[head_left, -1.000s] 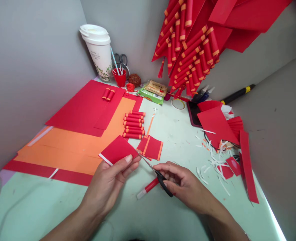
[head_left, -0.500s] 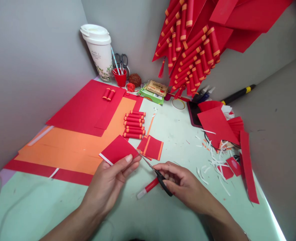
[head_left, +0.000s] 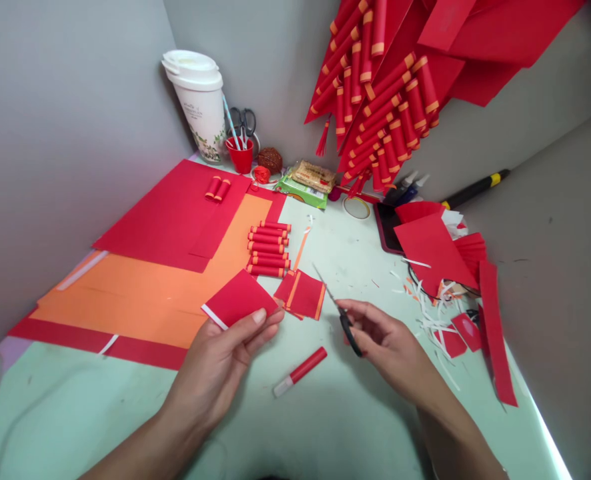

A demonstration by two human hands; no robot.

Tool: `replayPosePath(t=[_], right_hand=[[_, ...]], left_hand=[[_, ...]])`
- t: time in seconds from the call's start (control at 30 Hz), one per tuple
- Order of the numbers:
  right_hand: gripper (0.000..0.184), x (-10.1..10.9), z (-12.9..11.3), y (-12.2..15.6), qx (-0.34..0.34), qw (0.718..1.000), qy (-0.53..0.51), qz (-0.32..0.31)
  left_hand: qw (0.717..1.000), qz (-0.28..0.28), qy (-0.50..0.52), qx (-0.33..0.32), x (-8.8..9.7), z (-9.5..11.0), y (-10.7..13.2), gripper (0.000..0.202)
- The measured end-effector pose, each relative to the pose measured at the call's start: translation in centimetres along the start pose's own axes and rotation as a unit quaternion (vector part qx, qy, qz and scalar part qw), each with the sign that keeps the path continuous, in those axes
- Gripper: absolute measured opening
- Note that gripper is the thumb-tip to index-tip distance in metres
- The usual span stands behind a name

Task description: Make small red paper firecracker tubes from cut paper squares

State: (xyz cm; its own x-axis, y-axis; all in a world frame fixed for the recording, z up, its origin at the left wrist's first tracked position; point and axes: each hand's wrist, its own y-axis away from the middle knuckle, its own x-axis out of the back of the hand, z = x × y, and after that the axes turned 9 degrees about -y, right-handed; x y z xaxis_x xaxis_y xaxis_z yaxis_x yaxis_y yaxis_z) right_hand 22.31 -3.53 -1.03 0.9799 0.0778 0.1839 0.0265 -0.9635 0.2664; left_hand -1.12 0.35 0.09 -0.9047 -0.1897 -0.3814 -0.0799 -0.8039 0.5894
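Between thumb and fingers, my left hand (head_left: 235, 343) grips a red paper piece (head_left: 243, 295) with a white strip along its lower left edge. My right hand (head_left: 378, 337) holds black-handled scissors (head_left: 348, 327), blades pointing up and left, apart from the paper. Just beyond the held paper lie red paper pieces with orange strips (head_left: 308, 293). Behind them is a row of red rolls with orange ends (head_left: 268, 249). A red tube with a whitish end (head_left: 301, 371) rests on the table between my hands.
Orange and red sheets (head_left: 140, 293) cover the left side. White paper scraps (head_left: 435, 327) and red pieces lie right, near a phone (head_left: 388, 227). A white cup (head_left: 195, 107) and a red pot (head_left: 239, 155) stand at the back. Bunches of red rolls (head_left: 375, 120) hang on the wall.
My right hand and the scissors have moved right, away from the held paper, uncovering the red tube. My left hand has shifted very slightly right with the paper.
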Motion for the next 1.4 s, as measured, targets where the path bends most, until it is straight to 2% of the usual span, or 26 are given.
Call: replayPosePath(t=[0.07, 0.17, 0.3, 0.5, 0.57, 0.63, 0.73, 0.8, 0.87, 0.93, 1.03, 1.1, 1.2, 1.3, 1.4], right_hand=[[0.039, 0.6, 0.6, -0.4, 0.045, 0.987, 0.124, 0.088], [0.038, 1.0, 1.5, -1.0, 0.086, 0.939, 0.281, 0.177], [0.034, 1.0, 2.2, -1.2, 0.089, 0.902, 0.378, 0.187], [0.034, 0.5, 2.0, -1.0, 0.062, 0.892, 0.41, 0.177], [0.037, 0.4, 1.9, -1.0, 0.068, 0.903, 0.382, 0.185], [0.04, 0.4, 1.7, -1.1, 0.076, 0.927, 0.316, 0.188], [0.042, 0.3, 1.5, -1.2, 0.045, 0.977, 0.143, 0.153], [0.043, 0.0, 1.2, -1.2, -0.002, 0.995, 0.003, 0.099], [0.047, -0.5, 0.9, -1.2, -0.032, 0.99, -0.134, 0.032], [0.051, -1.0, 0.5, -1.0, -0.037, 0.966, -0.257, -0.018], [0.052, -1.9, 0.2, -0.8, -0.015, 0.921, -0.386, -0.042], [0.052, -2.4, 0.3, -0.5, 0.007, 0.913, -0.405, -0.046], [0.058, -3.1, 0.5, -0.2, 0.028, 0.932, -0.361, -0.029], [0.06, -3.7, 0.4, -0.1, 0.015, 0.948, -0.317, -0.009], [0.055, -3.9, -0.1, 0.1, -0.006, 0.954, -0.298, 0.002]], left_hand=[[1.0, -0.01, -0.004, 0.005, 0.1, -0.1, -0.1, 0.017], [1.0, -0.019, -0.006, 0.013, 0.2, -0.3, -0.1, 0.019], [0.999, -0.017, -0.034, 0.019, 0.3, -0.7, -0.1, 0.017], [0.997, -0.035, -0.068, 0.014, 0.3, -0.9, 0.0, 0.017], [0.996, -0.047, -0.079, 0.017, 0.2, -1.0, 0.0, 0.016], [0.993, -0.058, -0.099, 0.02, 0.2, -1.1, 0.1, 0.016], [0.987, -0.084, -0.138, 0.022, 0.4, -1.3, 0.1, 0.015], [0.981, -0.101, -0.167, 0.017, 0.5, -1.4, 0.2, 0.015], [0.972, -0.117, -0.204, 0.004, 0.5, -1.4, 0.4, 0.019], [0.96, -0.136, -0.243, -0.013, 0.5, -1.4, 0.5, 0.025], [0.943, -0.166, -0.289, -0.017, 0.5, -1.4, 0.7, 0.032], [0.931, -0.183, -0.316, -0.012, 0.4, -1.5, 0.6, 0.03], [0.906, -0.199, -0.374, -0.007, 0.3, -1.6, 0.6, 0.025], [0.888, -0.189, -0.419, -0.012, -0.1, -1.7, 0.8, 0.021], [0.889, -0.186, -0.419, -0.018, -0.6, -1.5, 1.2, 0.017]])
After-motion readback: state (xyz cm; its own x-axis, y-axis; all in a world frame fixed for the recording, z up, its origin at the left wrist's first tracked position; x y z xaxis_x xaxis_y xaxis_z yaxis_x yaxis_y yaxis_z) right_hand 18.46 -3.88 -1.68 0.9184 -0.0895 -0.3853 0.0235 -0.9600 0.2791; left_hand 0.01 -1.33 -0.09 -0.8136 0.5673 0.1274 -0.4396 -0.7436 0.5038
